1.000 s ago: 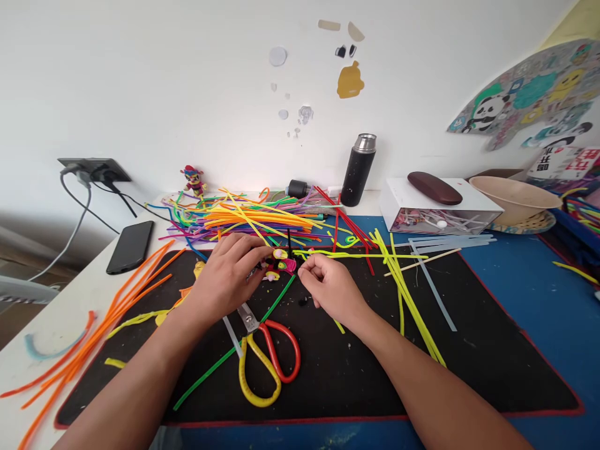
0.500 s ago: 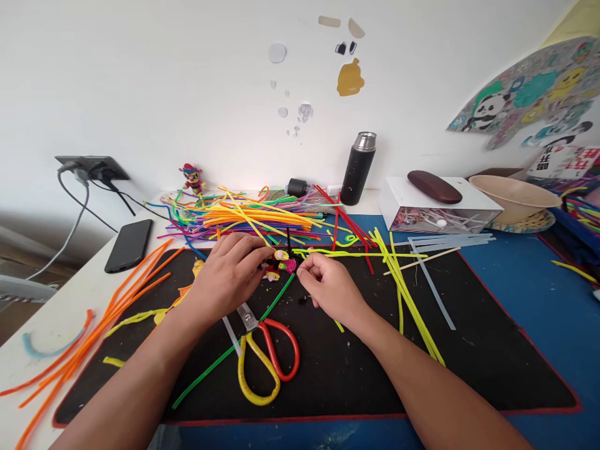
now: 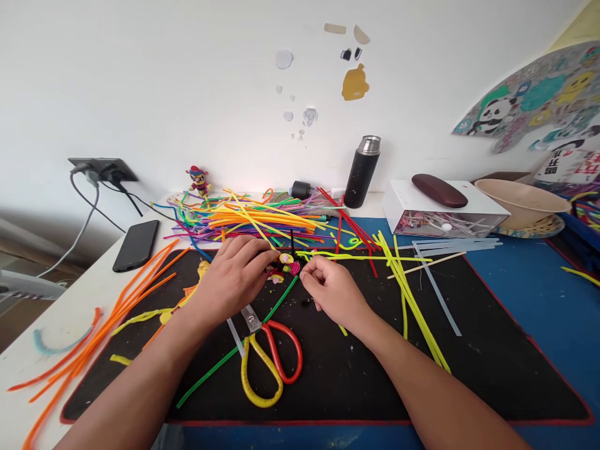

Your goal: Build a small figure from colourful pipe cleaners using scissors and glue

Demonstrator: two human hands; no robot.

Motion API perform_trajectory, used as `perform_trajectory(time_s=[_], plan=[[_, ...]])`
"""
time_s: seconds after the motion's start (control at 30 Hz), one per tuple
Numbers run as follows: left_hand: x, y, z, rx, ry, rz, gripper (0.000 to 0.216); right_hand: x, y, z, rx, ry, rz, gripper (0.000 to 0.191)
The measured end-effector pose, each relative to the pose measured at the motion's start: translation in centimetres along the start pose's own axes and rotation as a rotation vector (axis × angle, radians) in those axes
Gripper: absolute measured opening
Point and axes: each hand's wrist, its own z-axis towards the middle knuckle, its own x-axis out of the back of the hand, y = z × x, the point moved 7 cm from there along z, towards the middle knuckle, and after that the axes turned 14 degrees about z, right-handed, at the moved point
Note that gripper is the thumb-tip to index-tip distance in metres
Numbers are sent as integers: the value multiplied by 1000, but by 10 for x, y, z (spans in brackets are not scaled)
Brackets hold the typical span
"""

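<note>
In the head view, the left hand [image 3: 234, 281] lies over the far middle of the black mat [image 3: 469, 350]. Its fingers are curled round a small figure [image 3: 284, 265] twisted from pink, yellow and black pipe cleaners, pinching it from the left. The right hand [image 3: 335, 290] sits just right of the figure, fingers folded in and thumb pressed to forefinger. Whether a thin strand is caught between them cannot be told.

The figure rests low on the mat between the two hands, and a black stem stands up from it. It looks very light and soft, fuzzy over thin wire, so it should bend easily and keep its bend. The wound body seems the firmer place to grip, since the loose ends would flex or crush.

Near the hands lie scissors [image 3: 267, 356] with yellow and red handles, and a green stem [image 3: 234, 356] runs under them. Orange stems [image 3: 117, 312] spread to the left and yellow stems [image 3: 407, 294] to the right. A mixed pile [image 3: 253, 219] sits far behind the hands. A phone [image 3: 135, 245] lies far left, and a flask [image 3: 362, 170] stands by the wall.
</note>
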Motion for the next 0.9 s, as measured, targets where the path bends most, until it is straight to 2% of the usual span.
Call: perform_trajectory(time_s=[0.9], plan=[[-2,0,-1,-6,12,14,31,-1,2,1,-2,-15,16,10]])
